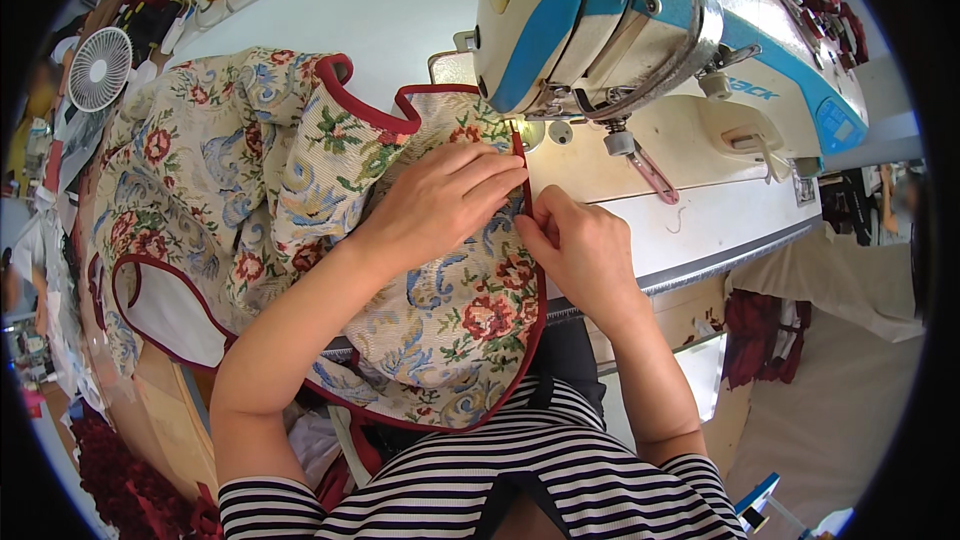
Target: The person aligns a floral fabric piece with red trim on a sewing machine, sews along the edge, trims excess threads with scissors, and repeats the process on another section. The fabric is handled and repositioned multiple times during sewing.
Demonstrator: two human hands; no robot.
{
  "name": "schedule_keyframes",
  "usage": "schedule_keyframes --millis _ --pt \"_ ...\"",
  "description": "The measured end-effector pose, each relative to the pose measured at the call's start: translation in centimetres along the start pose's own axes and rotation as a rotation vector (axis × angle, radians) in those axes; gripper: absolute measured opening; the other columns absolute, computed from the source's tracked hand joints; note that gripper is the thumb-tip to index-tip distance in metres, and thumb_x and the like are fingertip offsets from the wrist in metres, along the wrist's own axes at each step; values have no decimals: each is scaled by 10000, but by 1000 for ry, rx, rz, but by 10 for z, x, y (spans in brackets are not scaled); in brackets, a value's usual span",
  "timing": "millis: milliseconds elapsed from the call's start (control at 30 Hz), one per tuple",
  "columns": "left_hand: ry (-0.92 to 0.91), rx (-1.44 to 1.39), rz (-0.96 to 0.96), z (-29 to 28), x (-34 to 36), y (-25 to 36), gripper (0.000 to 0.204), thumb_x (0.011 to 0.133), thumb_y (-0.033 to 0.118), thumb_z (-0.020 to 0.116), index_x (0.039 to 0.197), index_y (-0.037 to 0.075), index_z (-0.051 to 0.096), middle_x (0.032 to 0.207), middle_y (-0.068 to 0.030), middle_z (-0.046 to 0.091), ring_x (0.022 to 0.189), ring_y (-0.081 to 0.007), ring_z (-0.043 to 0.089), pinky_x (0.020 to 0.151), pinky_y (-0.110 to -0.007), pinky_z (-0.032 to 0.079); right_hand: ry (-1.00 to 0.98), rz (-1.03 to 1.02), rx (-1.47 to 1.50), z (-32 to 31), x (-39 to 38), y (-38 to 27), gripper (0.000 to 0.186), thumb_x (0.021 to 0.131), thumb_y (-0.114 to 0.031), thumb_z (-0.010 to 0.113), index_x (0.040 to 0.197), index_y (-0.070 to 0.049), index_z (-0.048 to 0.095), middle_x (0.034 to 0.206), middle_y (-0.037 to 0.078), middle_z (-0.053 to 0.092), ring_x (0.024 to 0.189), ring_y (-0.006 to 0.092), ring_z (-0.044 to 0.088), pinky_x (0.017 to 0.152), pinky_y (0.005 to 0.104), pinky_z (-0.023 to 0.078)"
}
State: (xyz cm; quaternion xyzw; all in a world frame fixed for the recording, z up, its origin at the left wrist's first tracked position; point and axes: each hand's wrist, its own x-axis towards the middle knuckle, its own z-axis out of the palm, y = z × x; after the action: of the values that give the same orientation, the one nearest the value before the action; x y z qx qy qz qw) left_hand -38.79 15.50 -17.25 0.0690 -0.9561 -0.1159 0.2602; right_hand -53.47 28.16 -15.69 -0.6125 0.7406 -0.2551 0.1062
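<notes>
A floral tapestry garment piece (490, 315) with dark red binding along its edges drapes over the table and down onto my lap. My left hand (450, 190) lies on it with fingers stretched out, their tips at the bound edge just below the needle area. Closer to me, my right hand (580, 240) is closed, thumb and fingers pinching the dark red binding (530, 202). The white and blue sewing machine (560, 30) stands over the far end of this edge. Its presser foot is mostly hidden behind the machine head and cloth.
A ruler strip (735, 258) runs along the table's front edge. A loose thread (678, 220) lies on the white tabletop. At the left stand a small white fan (100, 70) and cluttered materials. Dark red cloth (762, 335) hangs below the table at right.
</notes>
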Motion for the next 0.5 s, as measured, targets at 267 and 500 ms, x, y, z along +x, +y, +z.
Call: schedule_keyframes --millis 267,500 --pt "-1 43 -135 4 0 -2 439 730 23 643 1164 27 578 1160 -57 547 1021 -237 561 841 -322 494 -2 -7 -8 0 0 0 221 789 -205 669 718 -77 504 523 80 553 492 277 578 479 375 448" --pt "-13 123 -91 5 4 -1 389 742 11 606 1130 0 587 1198 -45 539 1044 -225 545 858 -318 491 3 -16 -19 1 1 1 221 787 -201 670 716 -78 501 522 78 551 486 271 577 477 371 448"
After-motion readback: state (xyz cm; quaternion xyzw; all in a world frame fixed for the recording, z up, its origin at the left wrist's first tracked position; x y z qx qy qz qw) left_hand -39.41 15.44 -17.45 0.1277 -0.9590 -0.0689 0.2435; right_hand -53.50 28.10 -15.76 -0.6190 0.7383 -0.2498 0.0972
